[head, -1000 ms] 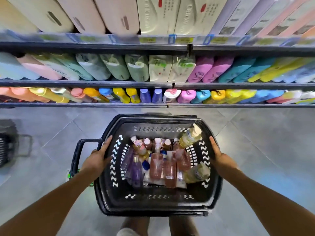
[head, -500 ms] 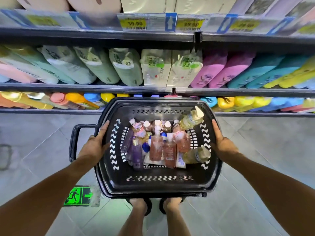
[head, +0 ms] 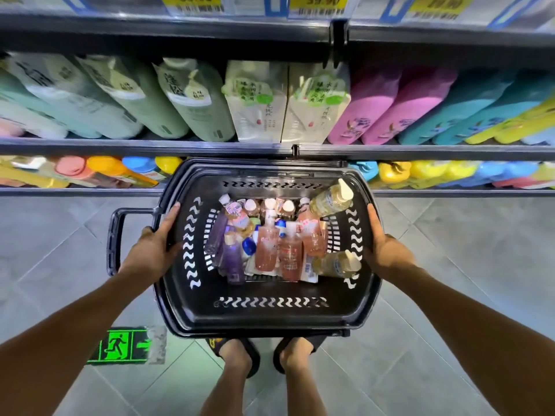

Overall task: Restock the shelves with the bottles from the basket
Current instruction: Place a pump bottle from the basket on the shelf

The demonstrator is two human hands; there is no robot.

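Note:
I hold a black plastic basket in front of me by its two sides. My left hand grips the left rim and my right hand grips the right rim. Inside lie several bottles: pink ones in the middle, purple ones at the left, and two pale yellow pump bottles at the right. The basket's far edge sits close to the lowest shelf, which carries small coloured bottles.
The middle shelf holds large green, white, pink and teal refill bags. Price tags line the shelf edge above. Grey floor tiles lie on both sides, with a green exit sign on the floor at my left. My feet stand under the basket.
I have stepped closer to the shelves with the basket; its far rim now covers part of the lowest shelf. Both hands keep the same grip on the rims.

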